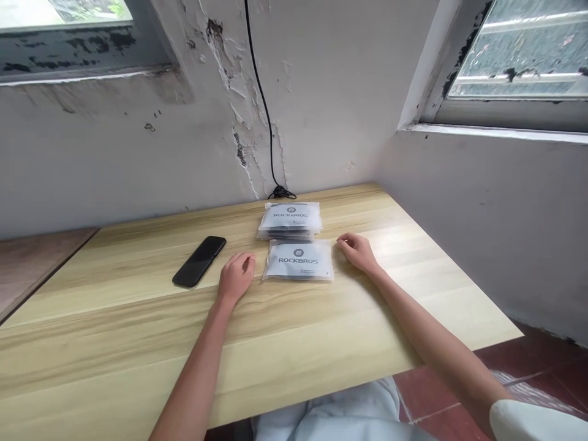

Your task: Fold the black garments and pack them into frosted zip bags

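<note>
A single grey Rockbros pouch (299,260) lies flat on the pale wooden table (321,343). Just behind it sits a stack of several matching pouches (289,220). My left hand (236,275) rests on the table a little left of the single pouch, fingers loosely curled and holding nothing. My right hand (357,250) rests just right of that pouch, fingers bent, close to its edge but apart from it, also holding nothing.
A black phone (199,261) lies face down left of my left hand. A black cable (269,122) runs down the peeling wall to the table's back edge. Walls close the table at the back and right. A darker table (27,263) adjoins on the left.
</note>
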Demonstrator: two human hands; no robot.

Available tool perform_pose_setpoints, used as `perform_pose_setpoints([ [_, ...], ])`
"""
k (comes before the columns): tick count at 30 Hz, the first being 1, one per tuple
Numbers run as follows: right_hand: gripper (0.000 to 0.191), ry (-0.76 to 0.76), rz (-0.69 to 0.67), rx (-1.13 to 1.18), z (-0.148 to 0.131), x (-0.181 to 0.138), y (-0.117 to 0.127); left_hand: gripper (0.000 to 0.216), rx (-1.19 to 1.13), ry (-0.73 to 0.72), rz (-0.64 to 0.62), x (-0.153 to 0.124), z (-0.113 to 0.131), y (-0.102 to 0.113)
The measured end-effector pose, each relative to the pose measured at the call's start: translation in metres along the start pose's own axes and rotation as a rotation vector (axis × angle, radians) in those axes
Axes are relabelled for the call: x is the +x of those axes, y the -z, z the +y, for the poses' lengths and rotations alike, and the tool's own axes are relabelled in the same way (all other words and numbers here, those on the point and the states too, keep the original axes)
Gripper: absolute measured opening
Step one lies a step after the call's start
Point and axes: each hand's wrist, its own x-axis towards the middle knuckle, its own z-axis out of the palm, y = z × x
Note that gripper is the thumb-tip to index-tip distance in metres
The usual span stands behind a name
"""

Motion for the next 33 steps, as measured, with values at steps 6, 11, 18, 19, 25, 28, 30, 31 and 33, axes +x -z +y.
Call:
perform_pose_setpoints([
  [6,0.015,0.038,-0.072,-0.126,0.003,0.006,-0.009,0.038,0.014,-0.01,-0.003,-0.001,0.013,-0.002],
  [11,0.015,0.031,-0.058,-0.218,0.004,0.007,-0.013,0.036,-0.004,-0.043,-0.056,-0.006,0.026,-0.004],
  [18,0.018,0.074,-0.078,-0.286,0.007,0.003,-0.013,0.047,0.004,-0.026,-0.066,-0.009,0.033,0.001],
  [19,0.017,0.083,-0.081,-0.291,0.007,0.003,-0.013,0.048,0.004,-0.024,-0.069,-0.009,0.034,0.001],
  [25,0.014,0.139,-0.093,-0.273,0.012,0.007,-0.012,0.044,0.002,-0.015,-0.097,-0.008,0.04,0.0],
  [28,0.016,0.163,-0.086,-0.246,0.015,0.009,-0.01,0.042,0.009,0.018,-0.104,-0.007,0.042,0.0],
  [30,0.017,0.171,-0.081,-0.228,0.017,0.01,-0.009,0.041,0.015,0.046,-0.111,-0.005,0.042,0.002],
  [31,0.018,0.173,-0.079,-0.221,0.017,0.01,-0.008,0.04,0.018,0.06,-0.115,-0.005,0.042,0.002],
  [33,0.019,0.176,-0.078,-0.209,0.019,0.01,-0.006,0.036,0.024,0.082,-0.129,-0.004,0.043,0.003],
])
